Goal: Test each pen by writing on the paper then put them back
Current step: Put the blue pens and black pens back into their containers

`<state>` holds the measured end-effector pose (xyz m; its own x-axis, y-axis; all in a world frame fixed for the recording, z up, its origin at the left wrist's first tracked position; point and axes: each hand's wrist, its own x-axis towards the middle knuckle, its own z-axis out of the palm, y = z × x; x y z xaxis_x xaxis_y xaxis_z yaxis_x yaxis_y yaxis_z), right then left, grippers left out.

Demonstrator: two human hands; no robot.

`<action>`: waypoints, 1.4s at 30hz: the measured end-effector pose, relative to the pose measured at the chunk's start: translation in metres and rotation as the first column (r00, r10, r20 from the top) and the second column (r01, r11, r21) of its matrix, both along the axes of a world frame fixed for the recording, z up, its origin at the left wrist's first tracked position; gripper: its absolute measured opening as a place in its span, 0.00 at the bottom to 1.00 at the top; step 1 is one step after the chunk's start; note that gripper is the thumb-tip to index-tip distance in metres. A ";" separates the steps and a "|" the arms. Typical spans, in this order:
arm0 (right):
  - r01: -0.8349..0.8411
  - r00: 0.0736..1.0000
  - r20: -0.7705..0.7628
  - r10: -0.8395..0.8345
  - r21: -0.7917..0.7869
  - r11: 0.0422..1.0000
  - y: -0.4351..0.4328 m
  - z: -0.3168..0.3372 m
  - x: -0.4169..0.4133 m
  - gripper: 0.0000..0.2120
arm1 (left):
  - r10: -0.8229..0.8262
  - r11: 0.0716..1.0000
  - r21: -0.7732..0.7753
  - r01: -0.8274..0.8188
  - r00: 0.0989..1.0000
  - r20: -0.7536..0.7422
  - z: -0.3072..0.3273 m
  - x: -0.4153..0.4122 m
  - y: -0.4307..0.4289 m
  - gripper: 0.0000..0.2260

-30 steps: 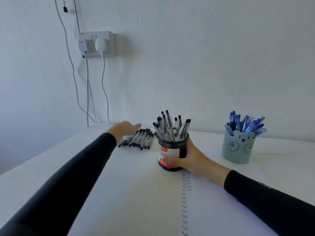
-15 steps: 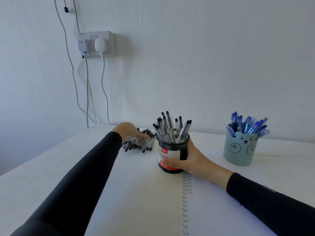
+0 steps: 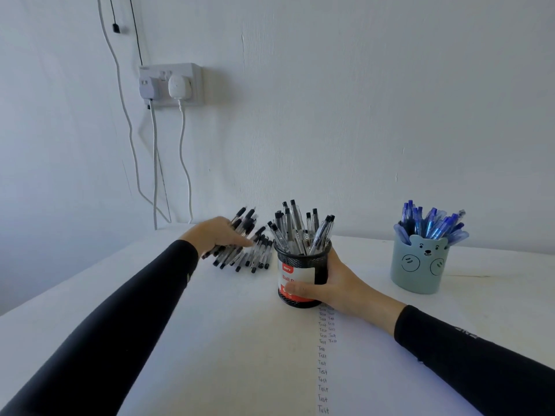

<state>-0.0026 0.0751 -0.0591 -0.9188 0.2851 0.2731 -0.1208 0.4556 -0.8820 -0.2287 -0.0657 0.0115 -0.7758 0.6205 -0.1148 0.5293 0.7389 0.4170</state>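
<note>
While the black mesh cup [image 3: 303,267] is gripped low at its base by the right hand [image 3: 336,285], thumb across the red and white label, fingers wrapped round the far side, a bunch of black pens [image 3: 240,235] is clutched by the left hand [image 3: 214,234] at 10 o'clock from the cup. Some pens in that bunch are lifted and tilted toward 1 o'clock, the rest of the loose pens [image 3: 258,256] are seen lying on the table [image 3: 54,310] just beside the cup's left side. The cup is stood upright on the paper [image 3: 240,355], filled with clear black-capped pens [image 3: 297,229] pointing up. A column of handwritten "Test" words [image 3: 322,361] is run from the cup's base toward 6 o'clock. At 3 o'clock, well apart from the cup, a pale blue bear cup [image 3: 420,267] full of blue pens [image 3: 432,223] is placed. Both arms are covered in black sleeves [image 3: 120,331]. At 11 o'clock on the wall, a socket [image 3: 171,84] with two plugs and hanging cables is seen.
</note>
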 end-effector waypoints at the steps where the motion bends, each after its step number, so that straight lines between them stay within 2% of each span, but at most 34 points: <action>1: -0.002 1.000 -0.002 0.002 -0.001 1.000 0.000 0.000 0.000 0.42 | -0.048 0.997 0.064 0.048 0.999 -0.001 0.004 -0.002 -0.005 0.34; 3: -0.009 1.000 -0.006 0.009 -0.003 1.000 0.001 -0.001 -0.001 0.43 | -0.155 0.971 0.176 0.161 0.987 -0.046 0.019 -0.002 -0.017 0.22; 5: -0.018 1.000 -0.007 0.018 -0.009 1.000 0.002 -0.002 -0.002 0.44 | -0.230 0.943 0.214 0.256 0.963 -0.142 0.046 0.005 -0.026 0.13; 7: -0.026 1.000 -0.007 0.026 -0.016 1.000 0.004 -0.004 -0.004 0.44 | -0.322 0.914 0.184 0.362 0.922 -0.217 0.080 0.023 -0.030 0.12; 9: -0.028 1.000 -0.008 0.028 -0.020 0.999 0.005 -0.004 -0.004 0.43 | -0.394 0.897 0.057 0.439 0.851 -0.346 0.112 0.042 -0.027 0.11; 11: -0.033 0.999 -0.010 0.033 -0.026 0.999 0.004 -0.004 -0.004 0.42 | -0.484 0.863 -0.150 0.482 0.706 -0.517 0.137 0.062 -0.021 0.12; 13: -0.032 0.999 -0.012 0.032 -0.029 0.999 0.004 -0.004 -0.003 0.42 | -0.578 0.809 -0.355 0.469 0.519 -0.630 0.151 0.081 -0.014 0.11; 16: -0.019 1.000 -0.007 0.019 -0.015 1.000 0.003 -0.004 -0.003 0.43 | -0.691 0.720 -0.601 0.347 0.269 -0.671 0.153 0.104 -0.003 0.12; 19: -0.019 1.000 -0.006 0.019 -0.007 1.000 0.004 -0.004 -0.004 0.44 | -0.774 0.611 -0.758 0.229 -0.026 -0.632 0.140 0.117 0.014 0.10; 22: -0.025 1.000 0.002 0.025 0.009 1.000 0.007 -0.006 -0.007 0.45 | -0.808 0.546 -0.816 0.188 -0.138 -0.572 0.118 0.120 0.028 0.05; 25: 0.004 1.000 0.006 -0.004 0.027 1.000 0.006 -0.006 -0.008 0.40 | -0.814 0.515 -0.844 0.152 -0.221 -0.537 0.106 0.122 0.037 0.07; 27: 0.000 0.999 0.037 -0.002 0.043 0.999 0.005 -0.005 -0.006 0.33 | -0.815 0.525 -0.841 0.127 -0.211 -0.540 0.112 0.121 0.039 0.13; 29: 0.002 0.999 0.034 -0.004 0.059 0.998 0.006 -0.005 -0.004 0.33 | -0.807 0.551 -0.822 0.146 -0.160 -0.569 0.123 0.118 0.040 0.21; 31: 0.008 0.999 0.043 -0.011 0.062 0.998 0.009 -0.006 -0.002 0.36 | -0.779 0.588 -0.776 0.228 -0.099 -0.619 0.132 0.115 0.035 0.22; 32: 0.014 0.999 0.043 -0.017 0.067 0.998 0.007 -0.004 -0.001 0.34 | -0.765 0.602 -0.744 0.289 -0.059 -0.642 0.134 0.111 0.032 0.19; 34: 0.005 0.999 0.045 -0.009 0.108 0.994 0.008 -0.006 0.000 0.28 | -0.725 0.638 -0.629 0.444 0.074 -0.684 0.129 0.103 0.023 0.15; 36: 0.009 0.998 0.052 -0.016 0.122 0.993 0.012 -0.010 -0.005 0.30 | -0.670 0.651 -0.415 0.635 0.224 -0.708 0.115 0.095 0.015 0.17; 37: 0.027 0.996 0.083 -0.039 0.137 0.990 0.012 -0.009 -0.008 0.35 | -0.664 0.635 -0.303 0.710 0.302 -0.684 0.106 0.092 0.013 0.21; 39: 0.008 0.996 0.084 -0.016 0.093 0.996 0.016 -0.013 -0.010 0.43 | -0.689 0.622 -0.100 0.777 0.482 -0.541 0.090 0.092 0.007 0.31; 41: 0.012 0.998 0.062 -0.018 0.086 0.996 0.019 -0.017 -0.011 0.46 | -0.707 0.631 0.086 0.771 0.618 -0.345 0.081 0.100 0.002 0.32; 42: 0.027 0.998 0.053 -0.032 0.087 0.996 0.015 -0.015 -0.009 0.45 | -0.707 0.638 0.167 0.752 0.657 -0.261 0.079 0.104 0.001 0.31</action>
